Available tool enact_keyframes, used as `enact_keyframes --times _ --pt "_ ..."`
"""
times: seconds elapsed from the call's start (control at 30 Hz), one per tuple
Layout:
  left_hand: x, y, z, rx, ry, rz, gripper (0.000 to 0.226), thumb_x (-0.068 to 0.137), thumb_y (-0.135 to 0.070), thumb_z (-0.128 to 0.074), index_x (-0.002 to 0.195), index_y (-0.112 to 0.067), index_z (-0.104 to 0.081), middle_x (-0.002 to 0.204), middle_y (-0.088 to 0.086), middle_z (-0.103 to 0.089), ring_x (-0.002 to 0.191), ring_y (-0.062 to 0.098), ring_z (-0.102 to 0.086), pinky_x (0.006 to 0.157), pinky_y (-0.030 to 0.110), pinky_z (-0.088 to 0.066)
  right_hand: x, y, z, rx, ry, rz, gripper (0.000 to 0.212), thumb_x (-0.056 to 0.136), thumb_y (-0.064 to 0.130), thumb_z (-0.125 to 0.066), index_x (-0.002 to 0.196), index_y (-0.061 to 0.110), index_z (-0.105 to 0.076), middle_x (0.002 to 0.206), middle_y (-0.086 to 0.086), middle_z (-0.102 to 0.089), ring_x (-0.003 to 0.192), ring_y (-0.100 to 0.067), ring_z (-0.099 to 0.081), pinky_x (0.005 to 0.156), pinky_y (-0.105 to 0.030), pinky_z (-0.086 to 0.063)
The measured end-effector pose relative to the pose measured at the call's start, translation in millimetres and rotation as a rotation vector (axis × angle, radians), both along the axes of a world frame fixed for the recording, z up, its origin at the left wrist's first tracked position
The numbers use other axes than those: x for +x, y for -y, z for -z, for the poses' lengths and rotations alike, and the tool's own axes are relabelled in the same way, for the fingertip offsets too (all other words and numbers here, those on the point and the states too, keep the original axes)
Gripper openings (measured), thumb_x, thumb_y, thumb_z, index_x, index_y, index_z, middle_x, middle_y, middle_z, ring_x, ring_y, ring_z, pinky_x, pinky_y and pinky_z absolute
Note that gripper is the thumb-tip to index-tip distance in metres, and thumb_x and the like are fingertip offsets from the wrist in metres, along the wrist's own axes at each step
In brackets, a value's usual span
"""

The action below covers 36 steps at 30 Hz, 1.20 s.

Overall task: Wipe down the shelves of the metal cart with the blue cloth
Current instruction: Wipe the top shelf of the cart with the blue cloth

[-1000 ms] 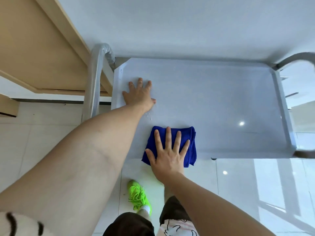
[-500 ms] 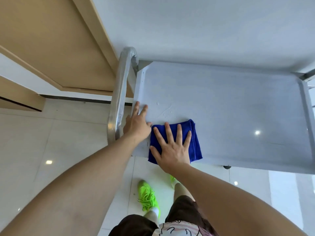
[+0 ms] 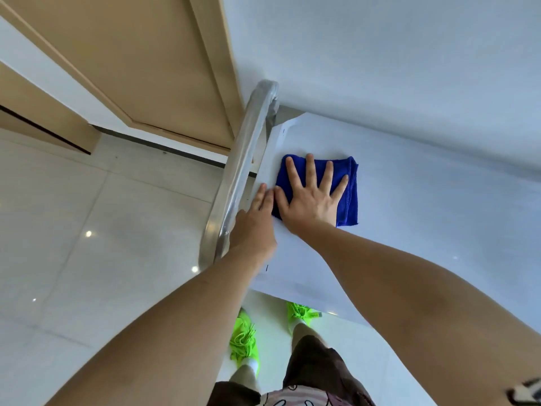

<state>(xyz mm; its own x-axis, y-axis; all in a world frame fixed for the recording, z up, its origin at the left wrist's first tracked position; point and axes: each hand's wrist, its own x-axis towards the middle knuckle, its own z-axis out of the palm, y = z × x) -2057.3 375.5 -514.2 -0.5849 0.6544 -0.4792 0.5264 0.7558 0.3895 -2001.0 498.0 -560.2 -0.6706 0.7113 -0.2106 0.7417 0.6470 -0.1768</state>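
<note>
The metal cart's top shelf [image 3: 424, 218] is a pale grey tray filling the right half of the head view. A folded blue cloth [image 3: 349, 194] lies flat on it near the shelf's left edge. My right hand [image 3: 310, 197] presses on the cloth with fingers spread wide. My left hand [image 3: 254, 227] rests flat on the shelf's left rim, just left of the cloth, its fingers together and touching my right thumb. It holds nothing.
The cart's curved steel handle bar [image 3: 240, 183] runs along the shelf's left side. A tan wooden door [image 3: 140, 63] stands behind it, with a white wall [image 3: 409, 68] at the back. Glossy floor tiles [image 3: 87, 230] spread left. My green shoes [image 3: 243, 341] show below the shelf.
My right hand has pushed the cloth from the shelf's near edge away toward the far left corner. My left hand slid to the left rim. The view swung left.
</note>
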Motion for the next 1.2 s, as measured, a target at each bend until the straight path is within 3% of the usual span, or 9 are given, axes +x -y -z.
enact_keyframes --times 0.17,0.3,0.47,0.57,0.67,0.8,0.97,1.13,1.2 --pt "5 1 7 0.052 -0.011 -0.038 0.1 0.086 0.002 -0.058 0.156 -0.033 0.005 0.161 -0.025 0.014 0.135 0.026 -0.04 0.101 0.029 -0.046 -37 -35 3 0.022 -0.001 -0.01 0.071 0.093 0.071 -0.011 0.157 0.043 -0.002 0.17 0.0 -0.005 0.152 -0.043 0.003 0.113 -0.07 0.013" --pt "6 5 11 0.07 0.01 -0.073 0.096 0.087 0.004 -0.054 0.157 -0.035 0.0 0.16 -0.028 0.012 0.149 0.022 -0.019 0.111 0.018 -0.017 -62 -53 2 0.013 -0.029 0.0 0.069 0.094 0.069 -0.01 0.157 0.043 -0.003 0.17 0.0 -0.004 0.152 -0.043 0.004 0.113 -0.071 0.014" --pt "19 1 2 -0.012 -0.047 -0.106 0.091 0.089 0.005 -0.056 0.157 -0.03 -0.007 0.165 -0.015 0.008 0.152 0.03 -0.003 0.108 0.035 -0.042 -63 -54 -1 0.029 -0.031 0.011 0.069 0.094 0.068 -0.009 0.158 0.043 -0.004 0.17 0.0 -0.007 0.152 -0.043 0.002 0.113 -0.07 0.013" --pt "40 7 -6 -0.033 -0.26 -0.144 0.066 0.083 0.0 -0.065 0.142 -0.018 -0.042 0.157 0.009 -0.025 0.141 0.032 -0.028 0.102 0.038 -0.041 -56 -49 -4 0.025 -0.027 0.0 0.068 0.096 0.069 -0.008 0.158 0.042 -0.003 0.17 0.0 -0.005 0.152 -0.042 0.003 0.115 -0.07 0.01" --pt "68 23 -4 -0.03 -0.376 -0.17 0.039 0.084 -0.008 -0.063 0.123 -0.016 -0.058 0.119 0.007 -0.052 0.109 0.03 -0.05 0.084 0.038 -0.044 -38 -31 -4 0.02 -0.023 -0.022 0.068 0.097 0.069 -0.008 0.158 0.041 -0.001 0.17 0.0 -0.004 0.152 -0.04 0.004 0.115 -0.069 0.011" --pt "80 42 -2 0.082 -0.333 -0.12 0.046 0.087 -0.019 -0.065 0.131 -0.012 -0.055 0.118 0.008 -0.058 0.112 0.029 -0.051 0.091 0.039 -0.046 -18 0 -5 -0.004 -0.019 -0.047 0.068 0.097 0.069 -0.007 0.158 0.041 0.001 0.17 -0.001 -0.001 0.152 -0.04 0.006 0.115 -0.068 0.014" --pt "88 79 -2 0.202 -0.129 -0.005 0.058 0.086 -0.008 -0.068 0.14 -0.002 -0.047 0.149 0.017 -0.045 0.143 0.032 -0.035 0.117 0.04 -0.032 5 36 -8 -0.034 -0.028 -0.072 0.068 0.097 0.07 -0.005 0.158 0.041 0.003 0.17 0.0 0.001 0.153 -0.039 0.008 0.115 -0.067 0.015" --pt "98 123 -9 0.199 -0.252 -0.017 0.033 0.076 0.004 -0.07 0.108 -0.001 -0.066 0.118 0.015 -0.062 0.11 0.035 -0.057 0.087 0.043 -0.052 33 84 -8 -0.058 -0.024 -0.082 0.068 0.097 0.071 -0.005 0.158 0.043 0.004 0.17 0.001 0.003 0.153 -0.038 0.01 0.115 -0.067 0.015" --pt "99 139 -11 0.176 -0.259 -0.047 0.033 0.082 -0.001 -0.063 0.114 -0.004 -0.064 0.124 0.011 -0.06 0.115 0.031 -0.054 0.092 0.038 -0.049 44 104 -8 -0.055 -0.021 -0.084 0.068 0.097 0.071 -0.005 0.158 0.043 0.004 0.17 0.001 0.003 0.153 -0.038 0.011 0.115 -0.067 0.016"
